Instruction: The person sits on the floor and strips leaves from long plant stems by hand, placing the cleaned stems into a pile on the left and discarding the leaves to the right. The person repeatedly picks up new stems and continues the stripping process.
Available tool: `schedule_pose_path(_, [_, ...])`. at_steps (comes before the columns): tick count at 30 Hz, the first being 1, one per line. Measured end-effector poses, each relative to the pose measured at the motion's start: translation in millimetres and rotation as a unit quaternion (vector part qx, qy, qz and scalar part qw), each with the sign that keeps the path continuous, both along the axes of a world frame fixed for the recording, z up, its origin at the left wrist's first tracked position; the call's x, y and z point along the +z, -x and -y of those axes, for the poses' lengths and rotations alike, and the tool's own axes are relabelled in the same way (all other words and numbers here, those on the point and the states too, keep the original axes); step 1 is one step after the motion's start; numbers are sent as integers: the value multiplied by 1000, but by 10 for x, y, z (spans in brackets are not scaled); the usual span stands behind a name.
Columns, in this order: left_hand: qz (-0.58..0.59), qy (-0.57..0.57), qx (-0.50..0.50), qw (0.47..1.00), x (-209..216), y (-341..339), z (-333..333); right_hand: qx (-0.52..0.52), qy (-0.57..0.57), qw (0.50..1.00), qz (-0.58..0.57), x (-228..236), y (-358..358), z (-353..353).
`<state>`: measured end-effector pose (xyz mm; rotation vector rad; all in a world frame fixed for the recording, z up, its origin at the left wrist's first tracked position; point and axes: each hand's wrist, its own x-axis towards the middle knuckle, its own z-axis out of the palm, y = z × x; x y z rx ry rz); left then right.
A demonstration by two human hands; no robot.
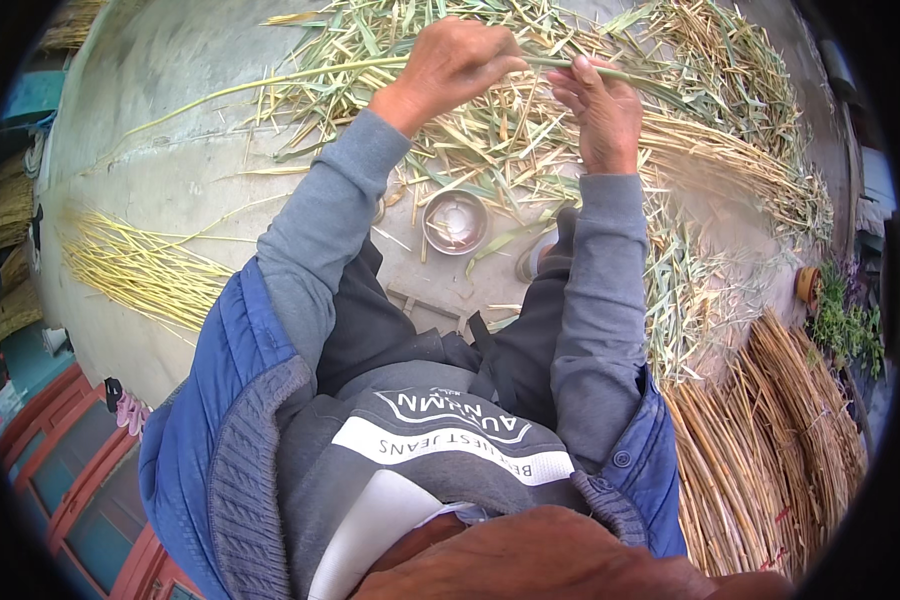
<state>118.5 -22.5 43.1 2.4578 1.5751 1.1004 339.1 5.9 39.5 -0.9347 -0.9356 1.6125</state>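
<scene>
A long, thin green plant stalk (340, 69) stretches across the far part of the view, and its thin yellowish end trails off to the left. My left hand (455, 68) is closed around it, with the back of the hand up. Farther right, my right hand (602, 112) has the same stalk between its thumb and fingers. Green leaves show on the stalk just past that hand. Beneath both hands lies a heap of stripped leaves and husks (500, 130), green and straw-coloured.
A metal bowl (455, 222) stands on the concrete floor (170, 185) between my feet. Bare yellow stalks (140, 270) lie in a pile at left. Leafy unstripped stalks (720, 150) spread at far right. Thick brown bundles (780, 450) and a potted plant (842, 320) are at right.
</scene>
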Motion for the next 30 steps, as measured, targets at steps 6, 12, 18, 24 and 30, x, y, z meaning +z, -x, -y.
schedule_pose_path(6, [107,207,-19,972,140,363,33,12,-51,994,-92,17,-387,-126])
schedule_pose_path(12, [103,259,-3,960,171,354,36,15,-93,994,-48,18,-309,-58])
schedule_pose_path(18, [5,-52,-17,999,12,-180,40,-13,-75,997,-22,26,-182,7])
schedule_pose_path(24, [88,-66,12,994,15,-233,61,-13,-40,999,-33,-28,-186,15])
schedule_pose_path(30, [49,-67,7,997,-57,-180,57,-38,-8,999,-26,-68,-247,11])
